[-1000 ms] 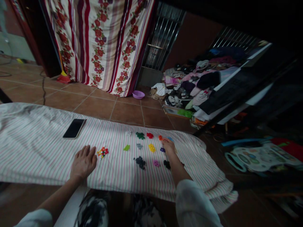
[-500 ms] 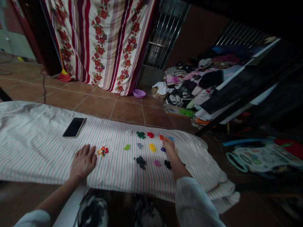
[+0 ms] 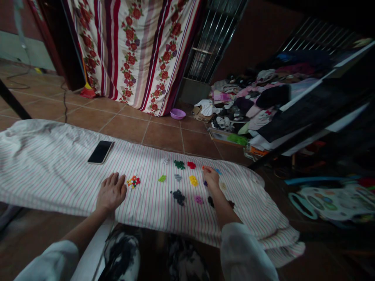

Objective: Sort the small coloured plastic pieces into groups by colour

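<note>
My left hand (image 3: 112,192) lies flat on the striped cloth, fingers stretched out, just left of a small pile of mixed red, orange, yellow and green pieces (image 3: 134,181). At the right, my right hand (image 3: 212,178) has its fingers drawn together over small orange pieces (image 3: 203,167), mostly hidden beneath them. What is between the fingertips is too small to make out. Around it sit separate piles: red (image 3: 191,165), yellow (image 3: 193,180), blue (image 3: 218,171), dark green (image 3: 179,164), grey (image 3: 177,177), light green (image 3: 162,178), dark grey (image 3: 178,197) and pink (image 3: 199,199).
A phone (image 3: 100,152) lies on the striped cloth (image 3: 58,171) at the left. Beyond are a tiled floor, a floral curtain (image 3: 129,50), a purple basin (image 3: 177,114) and heaped clothes (image 3: 243,97). A toy panel (image 3: 328,201) lies at the right.
The view has shifted, moving the whole scene slightly right. My right hand now covers more of the orange pieces. My left hand stays flat in the same place beside the mixed pile.
</note>
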Demonstrator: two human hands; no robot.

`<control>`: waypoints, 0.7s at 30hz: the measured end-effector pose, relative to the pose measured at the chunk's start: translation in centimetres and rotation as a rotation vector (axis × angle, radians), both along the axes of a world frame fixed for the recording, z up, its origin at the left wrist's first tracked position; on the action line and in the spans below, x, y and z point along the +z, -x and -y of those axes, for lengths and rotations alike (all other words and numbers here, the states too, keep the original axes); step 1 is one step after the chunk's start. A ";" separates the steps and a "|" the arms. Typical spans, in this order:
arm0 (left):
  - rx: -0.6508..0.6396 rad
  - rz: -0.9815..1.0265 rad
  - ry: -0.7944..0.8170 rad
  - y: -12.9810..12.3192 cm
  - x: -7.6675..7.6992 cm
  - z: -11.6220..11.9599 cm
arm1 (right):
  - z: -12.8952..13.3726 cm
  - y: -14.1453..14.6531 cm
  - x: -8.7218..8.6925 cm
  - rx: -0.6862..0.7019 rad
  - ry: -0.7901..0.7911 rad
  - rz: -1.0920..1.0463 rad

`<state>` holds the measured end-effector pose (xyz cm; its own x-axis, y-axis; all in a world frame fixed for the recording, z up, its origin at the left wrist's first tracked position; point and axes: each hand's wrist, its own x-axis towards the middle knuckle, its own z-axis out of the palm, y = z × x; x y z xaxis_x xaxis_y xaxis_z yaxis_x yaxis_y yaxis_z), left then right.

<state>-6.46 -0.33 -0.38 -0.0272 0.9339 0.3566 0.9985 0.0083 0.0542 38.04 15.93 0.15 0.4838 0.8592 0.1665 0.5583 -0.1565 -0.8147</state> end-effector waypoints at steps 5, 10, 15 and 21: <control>0.005 0.019 -0.008 0.0 0.0 0.0 | 1.2 6.5 1.0 0.270 -0.053 0.009; 0.010 0.010 -0.008 0.0 0.0 0.0 | 4.3 14.5 1.0 0.622 -0.101 0.083; 0.005 0.008 -0.012 0.0 0.0 0.0 | 7.5 20.6 0.1 0.936 -0.104 0.171; 0.005 0.015 -0.023 -0.1 0.1 0.0 | 9.3 24.4 -1.2 0.988 -0.080 0.250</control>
<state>-6.37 -0.33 -0.30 -0.0371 0.9252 0.3776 0.9975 0.0117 0.0694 13.64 6.65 -1.00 -0.4914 0.8373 0.2398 0.5637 0.5156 -0.6453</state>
